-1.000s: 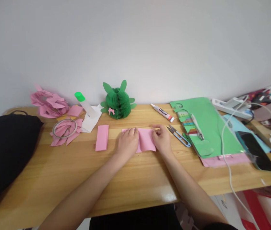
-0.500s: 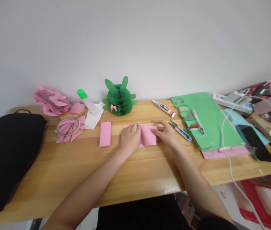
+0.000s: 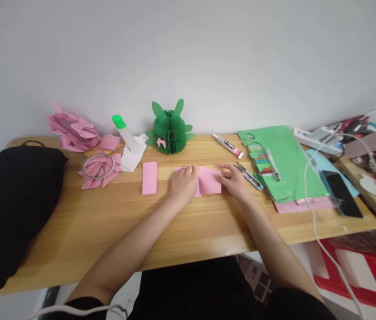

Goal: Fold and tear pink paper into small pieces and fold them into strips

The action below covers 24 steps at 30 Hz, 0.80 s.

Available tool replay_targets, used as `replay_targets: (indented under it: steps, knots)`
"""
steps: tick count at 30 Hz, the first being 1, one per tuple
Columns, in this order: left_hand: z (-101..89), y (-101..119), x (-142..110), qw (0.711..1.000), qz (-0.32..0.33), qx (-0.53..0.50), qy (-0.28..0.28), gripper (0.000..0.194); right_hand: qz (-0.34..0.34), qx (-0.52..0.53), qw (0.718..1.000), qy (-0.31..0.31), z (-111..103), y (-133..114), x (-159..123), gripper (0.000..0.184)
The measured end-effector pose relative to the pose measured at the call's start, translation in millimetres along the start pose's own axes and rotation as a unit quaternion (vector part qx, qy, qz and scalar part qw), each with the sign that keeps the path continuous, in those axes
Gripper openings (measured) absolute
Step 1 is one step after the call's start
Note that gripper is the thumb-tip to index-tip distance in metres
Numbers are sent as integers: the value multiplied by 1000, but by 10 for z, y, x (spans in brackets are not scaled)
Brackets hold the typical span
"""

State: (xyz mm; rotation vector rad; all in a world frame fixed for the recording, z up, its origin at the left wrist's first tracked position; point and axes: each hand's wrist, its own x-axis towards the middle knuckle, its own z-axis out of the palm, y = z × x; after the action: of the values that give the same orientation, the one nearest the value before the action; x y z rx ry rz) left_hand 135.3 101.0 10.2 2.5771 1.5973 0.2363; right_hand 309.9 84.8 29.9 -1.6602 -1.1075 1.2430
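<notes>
A folded pink sheet of paper point(image 3: 210, 181) lies on the wooden table in front of me, with a crease standing up near its middle. Flat on its left part rests my left hand point(image 3: 183, 183), fingers together and pressing it down. My right hand point(image 3: 236, 181) has its thumb on the paper's right edge and appears to grip it there; the index finger is stretched away from the thumb. To the left lies a stack of folded pink paper strips point(image 3: 149, 178). Blue thread snips point(image 3: 250, 177) are just beyond my right hand.
A green honeycomb-paper figure point(image 3: 170, 133) stands at the back, near a glue stick point(image 3: 124, 131) and glue tube point(image 3: 228, 146). Pink scraps point(image 3: 74, 131) and a tape roll point(image 3: 83, 168) are left; a green sheet point(image 3: 294, 164), pen point(image 3: 272, 164), phone point(image 3: 342, 193) and white cable point(image 3: 310, 200) are right.
The view has shifted slightly. The paper's right half lies a little flatter and less curled, with the crease more upright. My hands stay at the same places on it.
</notes>
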Motion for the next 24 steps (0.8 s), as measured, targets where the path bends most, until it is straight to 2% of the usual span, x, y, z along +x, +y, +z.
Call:
replay_targets:
  steps: [4, 9, 16, 24]
  knots:
    - [11, -3, 5, 1000, -1, 0, -4, 42, 4, -14, 1000, -27, -43, 30, -6, 53]
    - [-11, 6, 10, 1000, -1, -1, -13, 41, 0, -24, 999, -23, -33, 67, -30, 57]
    - [-26, 8, 17, 1000, -4, 7, -23, 41, 4, -32, 999, 14, 39, 107, -103, 57]
    - [-30, 7, 5, 999, -14, 6, -36, 43, -6, -40, 996, 75, 25, 142, -238, 50]
